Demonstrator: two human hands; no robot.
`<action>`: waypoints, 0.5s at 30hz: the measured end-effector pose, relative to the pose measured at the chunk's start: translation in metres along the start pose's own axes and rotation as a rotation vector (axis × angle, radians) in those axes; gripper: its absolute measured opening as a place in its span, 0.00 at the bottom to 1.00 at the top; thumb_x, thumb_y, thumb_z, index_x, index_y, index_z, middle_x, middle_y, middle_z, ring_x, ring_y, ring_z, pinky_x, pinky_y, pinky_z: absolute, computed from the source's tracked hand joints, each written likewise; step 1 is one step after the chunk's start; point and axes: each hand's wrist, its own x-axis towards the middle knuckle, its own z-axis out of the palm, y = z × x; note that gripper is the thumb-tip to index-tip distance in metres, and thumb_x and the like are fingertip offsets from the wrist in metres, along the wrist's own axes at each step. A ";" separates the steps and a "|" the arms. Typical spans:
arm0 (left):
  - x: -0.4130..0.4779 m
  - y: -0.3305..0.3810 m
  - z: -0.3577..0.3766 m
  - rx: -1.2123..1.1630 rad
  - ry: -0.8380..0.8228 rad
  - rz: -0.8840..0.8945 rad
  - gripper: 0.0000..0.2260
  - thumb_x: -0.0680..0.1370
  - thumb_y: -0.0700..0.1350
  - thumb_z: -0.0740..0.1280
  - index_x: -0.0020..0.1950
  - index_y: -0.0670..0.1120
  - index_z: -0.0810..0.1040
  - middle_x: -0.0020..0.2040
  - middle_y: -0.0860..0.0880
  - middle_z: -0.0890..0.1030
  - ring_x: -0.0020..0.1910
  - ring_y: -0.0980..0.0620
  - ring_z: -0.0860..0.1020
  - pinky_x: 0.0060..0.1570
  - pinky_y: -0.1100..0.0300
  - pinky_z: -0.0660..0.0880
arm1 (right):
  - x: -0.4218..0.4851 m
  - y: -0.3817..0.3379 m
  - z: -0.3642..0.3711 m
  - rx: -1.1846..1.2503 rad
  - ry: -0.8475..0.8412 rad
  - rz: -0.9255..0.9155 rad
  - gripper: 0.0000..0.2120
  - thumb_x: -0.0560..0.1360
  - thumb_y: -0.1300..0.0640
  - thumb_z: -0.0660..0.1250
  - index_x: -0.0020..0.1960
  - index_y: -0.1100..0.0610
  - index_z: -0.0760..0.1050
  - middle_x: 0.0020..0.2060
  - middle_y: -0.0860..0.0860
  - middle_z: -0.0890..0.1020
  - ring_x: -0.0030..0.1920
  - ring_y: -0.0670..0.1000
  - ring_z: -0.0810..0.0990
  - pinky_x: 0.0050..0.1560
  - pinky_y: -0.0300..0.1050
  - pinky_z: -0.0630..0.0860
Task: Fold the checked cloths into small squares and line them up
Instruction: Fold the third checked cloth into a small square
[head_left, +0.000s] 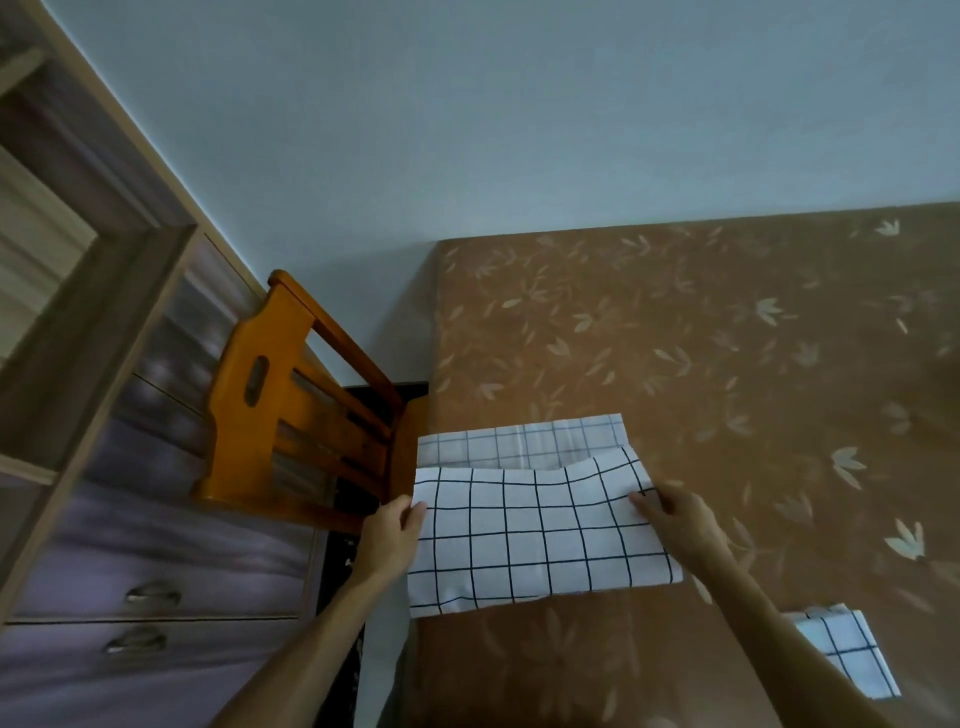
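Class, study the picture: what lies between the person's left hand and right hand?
In the head view, the checked cloth spans the gap, the left hand and right hand each holding one side edge of it.

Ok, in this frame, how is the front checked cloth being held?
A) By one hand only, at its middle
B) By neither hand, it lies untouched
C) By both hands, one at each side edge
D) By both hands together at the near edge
C: the left hand grips the left edge of the front checked cloth and the right hand pinches its right edge, above the brown mattress.
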 end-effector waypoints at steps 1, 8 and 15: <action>0.005 -0.001 0.002 -0.012 0.003 -0.015 0.17 0.83 0.47 0.63 0.34 0.47 0.68 0.28 0.50 0.69 0.27 0.56 0.67 0.28 0.63 0.61 | 0.008 -0.001 0.004 -0.028 -0.006 0.018 0.10 0.79 0.48 0.64 0.42 0.51 0.77 0.35 0.49 0.81 0.37 0.51 0.79 0.35 0.45 0.74; 0.038 -0.002 0.010 -0.022 0.005 -0.068 0.12 0.82 0.48 0.64 0.42 0.43 0.77 0.35 0.46 0.78 0.32 0.54 0.75 0.32 0.64 0.68 | 0.057 -0.013 0.024 -0.147 0.037 0.112 0.15 0.78 0.46 0.65 0.40 0.57 0.77 0.31 0.52 0.78 0.37 0.56 0.78 0.38 0.46 0.70; 0.064 -0.003 0.009 0.061 0.034 -0.105 0.11 0.80 0.51 0.67 0.41 0.48 0.76 0.34 0.52 0.77 0.33 0.57 0.75 0.31 0.65 0.65 | 0.080 -0.018 0.028 -0.167 0.104 0.143 0.14 0.77 0.45 0.66 0.43 0.56 0.78 0.33 0.51 0.79 0.38 0.55 0.79 0.41 0.49 0.77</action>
